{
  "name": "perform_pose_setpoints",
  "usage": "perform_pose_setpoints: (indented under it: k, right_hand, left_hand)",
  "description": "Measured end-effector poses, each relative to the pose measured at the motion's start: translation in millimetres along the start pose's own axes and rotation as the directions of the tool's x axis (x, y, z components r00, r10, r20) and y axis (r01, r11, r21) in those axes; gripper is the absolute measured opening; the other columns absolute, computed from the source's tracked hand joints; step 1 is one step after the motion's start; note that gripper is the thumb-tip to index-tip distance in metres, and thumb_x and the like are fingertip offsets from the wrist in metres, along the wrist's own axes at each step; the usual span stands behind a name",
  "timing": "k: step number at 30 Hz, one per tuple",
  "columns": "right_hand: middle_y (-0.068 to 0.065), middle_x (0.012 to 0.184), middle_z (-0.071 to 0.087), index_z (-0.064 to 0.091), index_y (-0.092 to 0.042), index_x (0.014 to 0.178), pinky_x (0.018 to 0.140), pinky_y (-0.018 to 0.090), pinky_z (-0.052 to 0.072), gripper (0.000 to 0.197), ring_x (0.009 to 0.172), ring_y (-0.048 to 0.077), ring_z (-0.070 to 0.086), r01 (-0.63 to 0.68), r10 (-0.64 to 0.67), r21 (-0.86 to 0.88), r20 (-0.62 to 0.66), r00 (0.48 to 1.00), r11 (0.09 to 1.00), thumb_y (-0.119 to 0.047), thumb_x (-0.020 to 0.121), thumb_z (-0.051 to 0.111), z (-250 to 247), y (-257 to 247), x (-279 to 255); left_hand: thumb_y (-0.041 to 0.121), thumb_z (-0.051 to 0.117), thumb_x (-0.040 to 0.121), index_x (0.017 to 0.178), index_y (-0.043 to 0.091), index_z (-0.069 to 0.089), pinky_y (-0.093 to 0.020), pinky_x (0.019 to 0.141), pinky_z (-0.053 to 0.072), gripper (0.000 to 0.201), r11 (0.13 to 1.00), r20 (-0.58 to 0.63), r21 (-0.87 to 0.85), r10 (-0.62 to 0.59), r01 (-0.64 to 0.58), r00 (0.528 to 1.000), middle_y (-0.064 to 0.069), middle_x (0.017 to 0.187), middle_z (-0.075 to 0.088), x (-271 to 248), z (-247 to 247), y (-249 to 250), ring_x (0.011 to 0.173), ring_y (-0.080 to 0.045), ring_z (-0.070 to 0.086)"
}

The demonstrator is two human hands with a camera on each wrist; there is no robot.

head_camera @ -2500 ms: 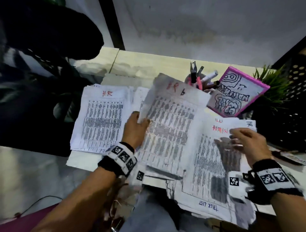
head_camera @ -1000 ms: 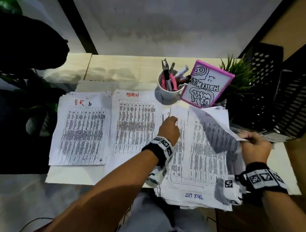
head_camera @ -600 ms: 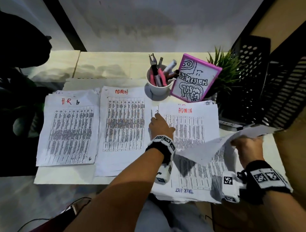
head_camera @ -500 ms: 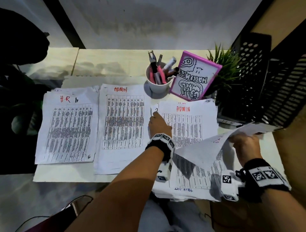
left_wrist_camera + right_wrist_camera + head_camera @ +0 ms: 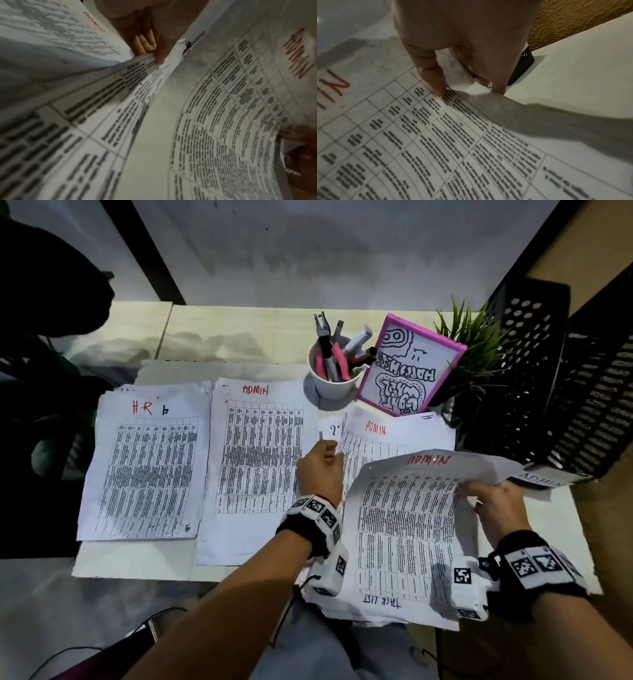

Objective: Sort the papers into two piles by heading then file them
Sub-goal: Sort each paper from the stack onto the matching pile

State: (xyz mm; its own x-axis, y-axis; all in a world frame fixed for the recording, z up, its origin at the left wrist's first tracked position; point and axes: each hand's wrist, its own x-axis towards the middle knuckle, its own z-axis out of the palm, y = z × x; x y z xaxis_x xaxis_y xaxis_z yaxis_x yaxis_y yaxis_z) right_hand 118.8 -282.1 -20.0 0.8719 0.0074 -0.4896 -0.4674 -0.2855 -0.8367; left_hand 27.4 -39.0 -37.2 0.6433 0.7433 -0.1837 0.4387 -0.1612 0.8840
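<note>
A pile of sheets headed HR [image 5: 147,467] lies at the left of the desk. Beside it is a pile headed ADMIN [image 5: 260,460]. The unsorted stack [image 5: 376,433] at the right shows an ADMIN sheet on top. My right hand [image 5: 469,487] pinches the right edge of a lifted ADMIN sheet [image 5: 407,525], which curves face up over that stack; the pinch [image 5: 469,88] is by the table grid. My left hand [image 5: 329,451] pinches the stack's top sheet at its left edge, thumb on top in the left wrist view [image 5: 155,56].
A white mug of pens and pliers [image 5: 334,371], a pink-framed drawing [image 5: 411,368] and a small green plant [image 5: 472,347] stand behind the stack. A black perforated file tray [image 5: 555,392] with an ADMIN label [image 5: 541,479] is at the right. Dark leaves fill the left.
My right hand has turned the lifted sheet face up, so its ADMIN heading shows, and brought it left over the stack. My left hand has stayed at the stack's left edge.
</note>
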Motion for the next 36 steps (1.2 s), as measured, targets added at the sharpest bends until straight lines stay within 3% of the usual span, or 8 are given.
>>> perform_pose_setpoints:
  k: [6,10,17,19,23,26,31,36]
  right_hand:
    - [-0.015,0.052,0.064,0.066,-0.004,0.077,0.045,0.010,0.044,0.021,0.053,0.000,0.060,0.067,-0.067,0.006,0.006,0.998,0.998,0.015,0.077,0.057,9,-4,-5]
    - [-0.014,0.052,0.064,0.072,-0.020,0.058,0.052,0.016,0.049,0.035,0.061,0.012,0.059,0.025,-0.025,0.024,0.005,1.000,0.999,0.007,0.078,0.061,13,-3,-2]
    - [-0.006,0.066,0.071,0.067,-0.013,0.074,0.049,0.011,0.046,0.009,0.061,0.007,0.064,0.034,-0.047,0.175,0.069,0.996,0.984,-0.009,0.070,0.074,21,-9,-4]
    - [-0.003,0.075,0.073,0.066,-0.013,0.085,0.060,0.015,0.053,0.037,0.073,0.012,0.068,0.049,-0.060,0.171,0.062,0.996,0.984,-0.023,0.052,0.081,24,-10,-2]
    - [0.005,0.100,0.068,0.056,-0.015,0.104,0.067,0.015,0.054,0.034,0.092,0.017,0.067,0.146,-0.148,0.158,-0.001,0.989,0.977,0.008,0.080,0.064,37,-21,-3]
    - [0.005,0.093,0.062,0.045,-0.010,0.120,0.058,0.011,0.051,0.044,0.070,0.000,0.067,0.192,-0.184,0.245,-0.055,0.981,0.950,0.014,0.084,0.055,52,-34,-11]
    - [0.006,0.080,0.057,0.049,-0.019,0.122,0.058,0.026,0.047,0.039,0.065,0.012,0.058,0.266,-0.265,-0.002,0.068,0.962,0.964,-0.017,0.087,0.067,61,-26,-1]
    - [0.014,0.101,0.057,0.055,-0.003,0.122,0.080,0.032,0.043,0.050,0.093,0.027,0.056,0.211,-0.265,-0.450,-0.061,0.962,0.868,-0.028,0.083,0.072,49,-13,9]
  left_hand:
    - [0.018,0.059,0.091,0.098,0.021,0.073,-0.036,0.065,0.057,0.015,0.988,0.048,-0.004,0.157,-0.157,0.986,0.000,0.084,0.073,-3,-17,-8,0.070,-0.014,0.066]
    - [0.010,0.062,0.089,0.093,0.019,0.071,-0.012,0.089,0.047,0.013,0.970,0.089,-0.189,0.168,-0.149,0.982,0.015,0.121,0.059,-11,-26,-5,0.100,0.018,0.055]
    - [0.017,0.055,0.092,0.078,0.028,0.057,-0.039,0.083,0.046,0.017,0.864,0.366,-0.476,0.026,0.163,0.930,-0.004,0.086,0.063,-36,-36,15,0.084,-0.020,0.058]
    - [0.023,0.054,0.089,0.081,0.030,0.054,-0.038,0.085,0.039,0.011,0.817,0.400,-0.509,-0.054,0.271,0.915,-0.004,0.089,0.056,-35,-37,23,0.087,-0.019,0.051]
    - [0.028,0.062,0.090,0.113,0.023,0.040,-0.032,0.091,0.045,0.032,0.876,0.343,-0.432,-0.061,0.216,0.937,0.005,0.112,0.053,-36,-43,29,0.105,-0.015,0.054]
    - [0.010,0.070,0.081,0.104,0.018,0.028,-0.032,0.063,0.049,0.048,0.980,0.235,-0.198,0.049,-0.002,0.971,0.001,0.091,0.048,-36,-52,17,0.078,-0.021,0.057]
    - [0.001,0.065,0.082,0.084,0.016,0.039,-0.009,0.050,0.039,0.030,0.980,0.105,-0.178,0.104,-0.084,0.989,0.000,0.080,0.045,-9,-93,7,0.063,-0.008,0.046]
    - [0.004,0.066,0.080,0.081,0.024,0.052,-0.023,0.077,0.044,0.024,0.995,-0.049,-0.074,0.056,-0.059,0.997,0.008,0.089,0.060,41,-151,-32,0.090,-0.008,0.058]
